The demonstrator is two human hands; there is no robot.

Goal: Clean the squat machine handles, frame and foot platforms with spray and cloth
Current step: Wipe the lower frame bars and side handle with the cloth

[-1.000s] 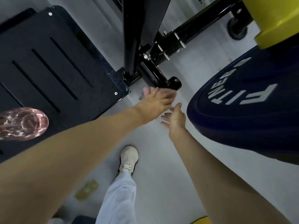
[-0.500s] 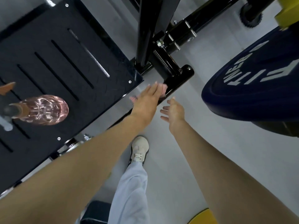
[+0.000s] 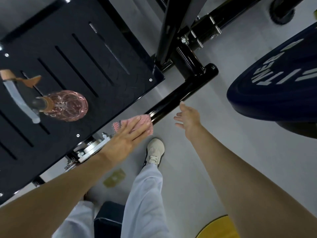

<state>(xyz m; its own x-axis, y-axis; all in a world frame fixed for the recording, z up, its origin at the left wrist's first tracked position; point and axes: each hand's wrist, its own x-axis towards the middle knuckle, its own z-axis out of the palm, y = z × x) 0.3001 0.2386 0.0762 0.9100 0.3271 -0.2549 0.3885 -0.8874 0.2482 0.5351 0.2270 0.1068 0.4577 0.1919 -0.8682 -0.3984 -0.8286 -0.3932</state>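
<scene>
foot platform point(image 3: 77, 66): rigid, spray bottle point(image 3: 66, 105) rests on it | frame tube point(image 3: 180, 93): stiff, glossy, likely slick | left hand point(image 3: 127, 136): flat, pressing cloth point(image 3: 148, 121) onto tube | right hand point(image 3: 190, 117): spread, empty | cloth: soft, light; best wrapped round tube

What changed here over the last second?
The left hand slid the pink cloth along the black frame tube, away from its capped end, toward the person. The right hand stayed open and empty beside it; the spray bottle stayed on the foot platform.
</scene>
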